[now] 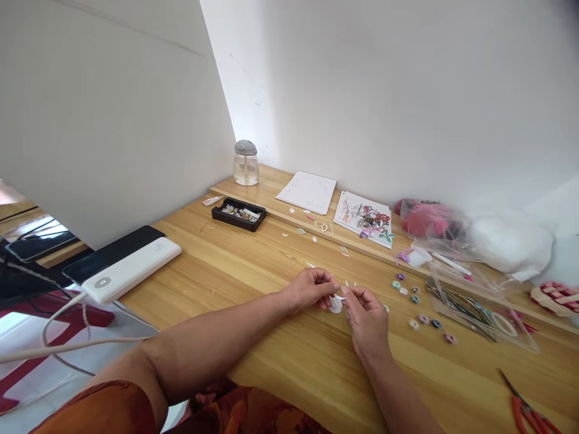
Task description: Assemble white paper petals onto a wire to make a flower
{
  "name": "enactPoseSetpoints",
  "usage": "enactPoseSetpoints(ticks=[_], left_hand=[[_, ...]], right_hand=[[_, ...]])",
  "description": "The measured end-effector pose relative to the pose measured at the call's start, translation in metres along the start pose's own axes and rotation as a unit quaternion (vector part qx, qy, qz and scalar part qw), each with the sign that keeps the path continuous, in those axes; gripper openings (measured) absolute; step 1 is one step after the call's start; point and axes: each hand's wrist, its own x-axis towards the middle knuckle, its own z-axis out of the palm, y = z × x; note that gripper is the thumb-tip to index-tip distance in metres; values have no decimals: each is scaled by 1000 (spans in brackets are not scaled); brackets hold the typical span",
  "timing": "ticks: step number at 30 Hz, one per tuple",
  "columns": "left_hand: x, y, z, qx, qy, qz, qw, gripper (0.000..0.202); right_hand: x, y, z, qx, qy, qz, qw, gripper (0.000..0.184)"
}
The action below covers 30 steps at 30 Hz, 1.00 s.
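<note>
My left hand [311,288] and my right hand [367,318] meet over the middle of the wooden table [271,361]. Both are closed in a pinch on a small white paper piece [336,302] held between their fingertips, just above the tabletop. Small rolled paper coils [414,298] in pink, green and blue lie scattered on the table to the right of my right hand. More tiny white paper bits [312,232] lie farther back.
A black tray of beads [239,214] and a clear jar [246,163] stand at the back left. A white sheet [308,191] and a flower card [365,218] lie on a raised ledge. Plastic bags [474,241], red scissors [527,410], a white power bank [131,268].
</note>
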Motion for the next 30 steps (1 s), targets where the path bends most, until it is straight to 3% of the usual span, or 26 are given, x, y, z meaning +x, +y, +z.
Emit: enactPoseSetpoints(ticks=[8,17,30], left_hand=[[1,-6,1,36,-15,30,999,51],[2,-8,4,57,27,57,996,54],[5,-16,6,117,117,115,979,24]], right_hand=[[2,-1,-1,-4,-2,-27,1000,23],[4,5,1,-22,-4,-75,997,24],[0,4,4,-87,17,-115,989,28]])
